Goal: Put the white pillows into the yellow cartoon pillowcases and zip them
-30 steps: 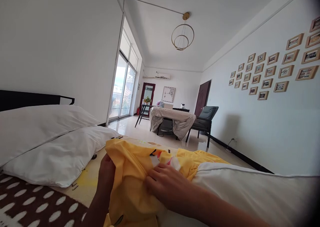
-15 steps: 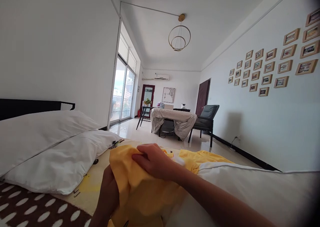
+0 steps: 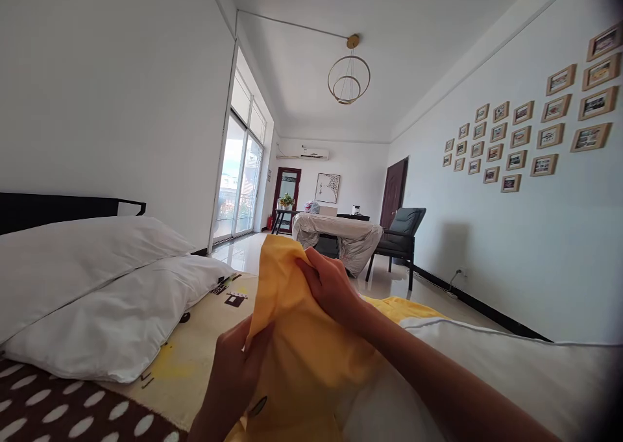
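A yellow pillowcase [image 3: 302,344] is bunched up in front of me, with a small dark print low on it. My left hand [image 3: 237,363] pinches its left edge, thumb over the fabric. Higher up and to the right, my right hand [image 3: 335,285] is closed on the top of the same cloth. Under my right forearm lies a white pillow [image 3: 516,380] with a piped edge, next to the yellow fabric. Folds hide whether any of the pillow is inside the pillowcase.
Two white pillows, an upper one [image 3: 97,260] and a lower one [image 3: 126,319], lie at left on a cream printed blanket [image 3: 195,370]. A brown dotted cover [image 3: 58,403] is nearest. Beyond the bed stand a covered table [image 3: 335,228] and a black chair [image 3: 406,231].
Both hands have risen and shifted right, lifting the pillowcase's edge higher. My left hand now shows more clearly at the cloth's edge. The view has tilted slightly upward.
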A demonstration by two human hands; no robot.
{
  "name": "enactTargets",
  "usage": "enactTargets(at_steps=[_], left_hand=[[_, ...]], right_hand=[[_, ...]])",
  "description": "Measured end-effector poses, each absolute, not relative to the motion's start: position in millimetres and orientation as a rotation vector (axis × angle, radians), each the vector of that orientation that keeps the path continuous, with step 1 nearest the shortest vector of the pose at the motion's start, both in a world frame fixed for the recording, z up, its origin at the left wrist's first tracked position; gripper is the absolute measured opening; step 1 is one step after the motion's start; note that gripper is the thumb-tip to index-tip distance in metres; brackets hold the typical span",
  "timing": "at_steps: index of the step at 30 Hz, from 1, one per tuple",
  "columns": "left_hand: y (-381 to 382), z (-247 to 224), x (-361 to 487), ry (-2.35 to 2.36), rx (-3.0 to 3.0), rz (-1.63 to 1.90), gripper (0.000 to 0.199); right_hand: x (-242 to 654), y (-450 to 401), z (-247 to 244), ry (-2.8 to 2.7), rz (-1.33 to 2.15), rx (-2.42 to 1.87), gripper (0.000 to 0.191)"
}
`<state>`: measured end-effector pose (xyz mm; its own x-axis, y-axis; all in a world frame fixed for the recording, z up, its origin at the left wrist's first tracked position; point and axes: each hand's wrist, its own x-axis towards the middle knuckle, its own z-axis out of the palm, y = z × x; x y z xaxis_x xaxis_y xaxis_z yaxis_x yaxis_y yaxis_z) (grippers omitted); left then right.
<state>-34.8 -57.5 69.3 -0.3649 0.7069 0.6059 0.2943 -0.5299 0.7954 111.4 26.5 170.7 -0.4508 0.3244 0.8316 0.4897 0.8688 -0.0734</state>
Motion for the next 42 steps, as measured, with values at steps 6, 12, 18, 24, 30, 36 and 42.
enactTargets(at_steps=[6, 12, 18, 24, 30, 36, 42], left_hand=[[-45.3, 70.8, -68.6, 0.878, 1.373, 1.593, 0.036], [-36.6, 68.8, -72.5, 0.713, 1.29, 1.74, 0.043], [-35.2, 64.3, -62.1, 0.807, 1.686, 1.652, 0.018], [-32.2, 63.3, -66.0, 0.783, 1.654, 1.671, 0.021], [-25.5, 60.7, -65.7, 0.72, 1.429, 1.854, 0.033], [-19.1, 59.4, -55.4, 0.767, 1.467, 1.799, 0.034], [-29.5, 61.7, -66.5, 0.76, 1.897, 1.391, 0.026]], right_hand=[[118.3, 36.3, 179.5, -2.1, -0.275, -0.622, 0.029], [106.5, 21.0, 178.9, -2.057, -0.013, -0.577, 0.034], [102.1, 17.8, 176.9, -2.099, 0.064, -0.582, 0.032], [111.1, 17.0, 169.0, -2.079, -0.142, -0.543, 0.028], [116.6, 17.4, 159.1, -2.021, -0.372, -0.446, 0.024], [121.9, 20.1, 158.0, -1.917, -0.543, -0.374, 0.022], [135.2, 31.2, 170.3, -1.818, -0.458, -0.584, 0.026]])
